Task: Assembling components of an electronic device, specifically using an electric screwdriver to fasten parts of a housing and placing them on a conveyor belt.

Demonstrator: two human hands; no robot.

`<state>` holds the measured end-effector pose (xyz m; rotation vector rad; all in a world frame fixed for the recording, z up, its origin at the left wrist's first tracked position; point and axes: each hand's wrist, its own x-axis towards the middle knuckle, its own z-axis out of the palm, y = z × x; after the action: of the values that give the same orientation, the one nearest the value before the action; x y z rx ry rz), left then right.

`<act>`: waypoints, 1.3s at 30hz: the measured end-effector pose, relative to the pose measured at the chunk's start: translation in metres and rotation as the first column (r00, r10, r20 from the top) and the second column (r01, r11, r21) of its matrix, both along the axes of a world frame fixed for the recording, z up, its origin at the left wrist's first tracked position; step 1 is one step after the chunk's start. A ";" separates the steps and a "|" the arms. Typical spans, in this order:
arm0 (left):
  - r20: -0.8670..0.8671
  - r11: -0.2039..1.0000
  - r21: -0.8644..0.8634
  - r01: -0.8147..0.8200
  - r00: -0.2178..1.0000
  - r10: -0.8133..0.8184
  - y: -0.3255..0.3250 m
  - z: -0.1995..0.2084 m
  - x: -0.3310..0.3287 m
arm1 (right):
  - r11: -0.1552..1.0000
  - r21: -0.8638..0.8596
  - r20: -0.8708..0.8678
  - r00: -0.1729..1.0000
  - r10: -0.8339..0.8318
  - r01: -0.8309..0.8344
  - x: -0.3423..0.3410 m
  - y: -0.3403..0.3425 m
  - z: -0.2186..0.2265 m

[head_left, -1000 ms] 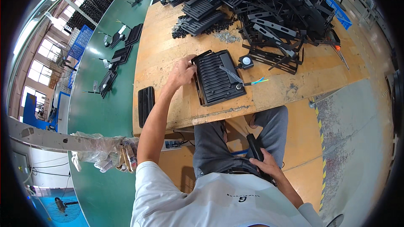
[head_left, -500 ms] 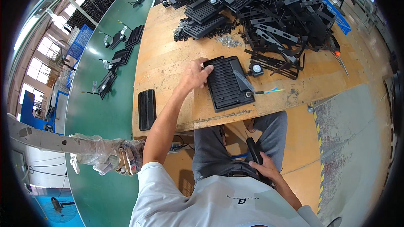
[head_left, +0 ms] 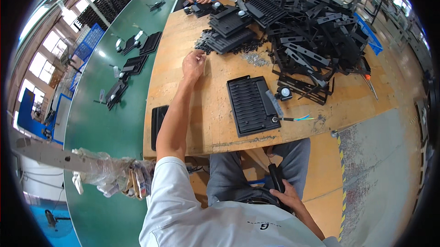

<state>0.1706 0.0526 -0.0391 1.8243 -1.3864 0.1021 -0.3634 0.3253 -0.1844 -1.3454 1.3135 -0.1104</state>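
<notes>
My left hand (head_left: 193, 65) reaches over the wooden table, its fingers bent together beside a heap of small black screws (head_left: 203, 41). Whether a screw is between the fingertips is too small to see. In front of me lies a black finned floodlight housing (head_left: 253, 105), with a small sensor with a white dome (head_left: 285, 92) at its right side and a cable with coloured wires (head_left: 300, 119). My right hand (head_left: 288, 195) is wrapped round a black electric screwdriver (head_left: 276, 177) above my lap, its tip pointing toward the table edge.
A large pile of black metal brackets (head_left: 311, 41) covers the far right, near an orange-handled screwdriver (head_left: 370, 82). Stacked housings (head_left: 229, 38) and silver screws (head_left: 255, 59) lie mid-table. A dark flat panel (head_left: 158, 125) lies left. A green conveyor (head_left: 98, 109) carries assembled lights; co-workers sit opposite.
My left hand has left the housing's upper left corner and moved forward and left to the black screws. My right hand still holds the electric screwdriver at my lap.
</notes>
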 end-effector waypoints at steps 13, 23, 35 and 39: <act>0.507 0.981 0.165 -0.101 0.862 0.003 -0.053 -0.033 0.028 | 0.984 -0.152 0.067 0.992 0.106 -0.095 -0.007 0.007 0.010; 0.062 0.946 -0.233 0.224 0.974 -0.216 -0.049 -0.015 0.018 | 0.996 -0.089 0.208 0.978 -0.012 0.031 -0.029 0.022 0.062; -0.802 0.834 -0.297 0.466 0.353 -0.482 0.138 0.055 -0.149 | 0.960 0.192 0.847 0.529 -0.058 -0.202 -0.037 0.012 0.151; -0.891 0.823 -0.334 0.459 0.130 -0.434 0.200 0.041 -0.200 | 0.955 -0.247 0.468 0.843 0.264 -0.163 -0.013 0.000 0.171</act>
<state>-0.0299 0.2530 0.0014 0.9342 -0.8850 -1.1973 -0.3766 0.3254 -0.0130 -1.4985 0.7218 -0.4160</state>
